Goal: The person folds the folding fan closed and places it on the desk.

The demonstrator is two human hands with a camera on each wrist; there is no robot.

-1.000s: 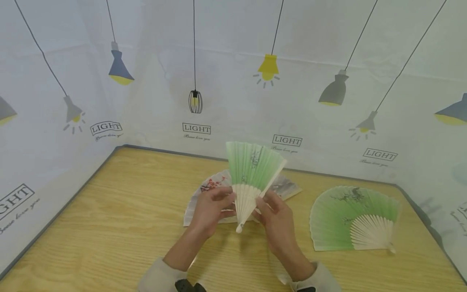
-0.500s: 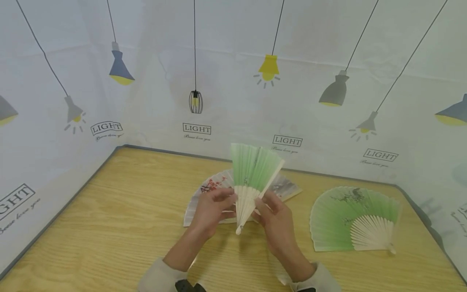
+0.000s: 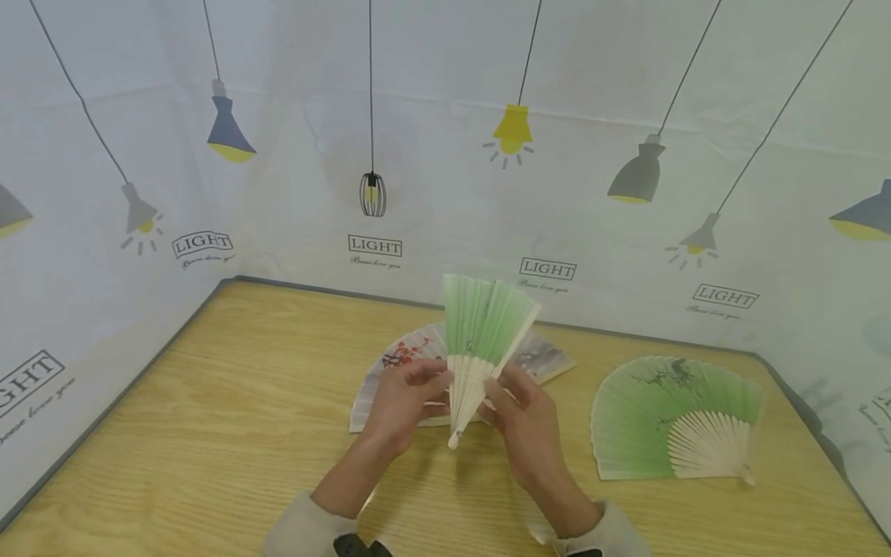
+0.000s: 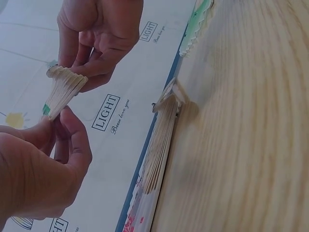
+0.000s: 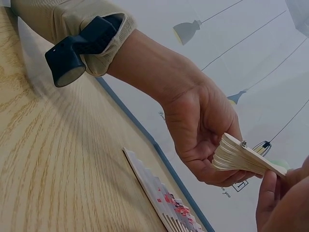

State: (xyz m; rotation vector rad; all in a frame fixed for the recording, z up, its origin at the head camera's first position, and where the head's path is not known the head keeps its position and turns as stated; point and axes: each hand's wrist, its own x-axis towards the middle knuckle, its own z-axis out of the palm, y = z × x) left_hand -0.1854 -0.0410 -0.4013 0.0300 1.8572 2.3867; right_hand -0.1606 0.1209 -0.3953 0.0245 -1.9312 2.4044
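Observation:
A green folding fan (image 3: pixel 487 321) with pale ribs is held up, partly spread, pivot end pointing down. My left hand (image 3: pixel 407 402) pinches its left edge near the ribs, thumb in front. On the opposite edge, my right hand (image 3: pixel 527 414) grips the ribs between thumb and fingers. In the left wrist view, the stacked ribs (image 4: pixel 65 89) run between both hands. The right wrist view shows the ribs (image 5: pixel 239 157) from the pivot side. Behind the hands, a white fan with red blossoms (image 3: pixel 404 352) lies spread on the table, partly hidden by them.
A second green fan (image 3: pixel 629 422) lies spread at the right of the wooden table (image 3: pixel 230 433). White curtains (image 3: pixel 445 155) printed with lamps stand behind and along both sides. A dark wrist camera (image 5: pixel 72 58) sits at the left sleeve.
The held green fan has folded a little narrower, mostly in the first half second, its two edges drawing closer. Both hands stay nearly in place, and the fans on the table have not moved.

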